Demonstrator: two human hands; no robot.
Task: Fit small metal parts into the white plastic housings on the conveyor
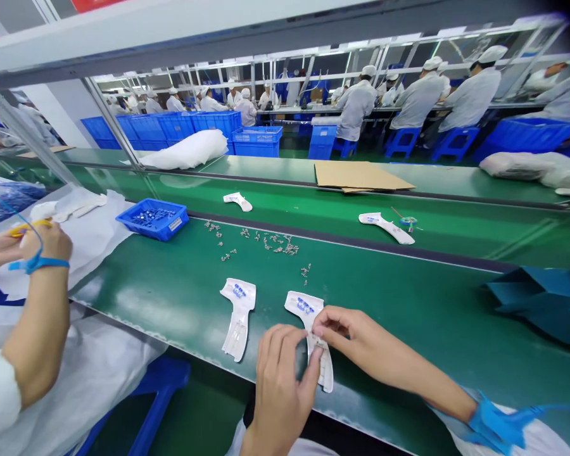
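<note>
White shell (326, 370), curved like a grip with a wider head, lies close to the near edge of the green workbench (171, 278), and I have both hands at it. My right hand (349, 332) comes in from the right, thumb and forefinger drawn together at the shell's neck; I cannot tell from here whether a small part is pinched between them. My left hand (281, 377) reaches over the near edge with its fingers bent and thumb apart, tips at the shell; whether it grips or only touches, I cannot tell. Blue pieces (306, 306) sit in the shell's head. A blue strap (496, 424) circles my right wrist.

To the left, also by the near edge, I see a second shell (240, 316), apart from my hands. Small metal parts (280, 244) lie scattered toward the far edge, and a blue bin (140, 230) of little blue parts (152, 217) stands near that edge, farther left. Beyond it, a third shell (238, 201) and a fourth shell (386, 228) lie on the green belt (294, 209). At my far left, a co-worker's hands (47, 244) hold a yellow item (28, 227).
</note>
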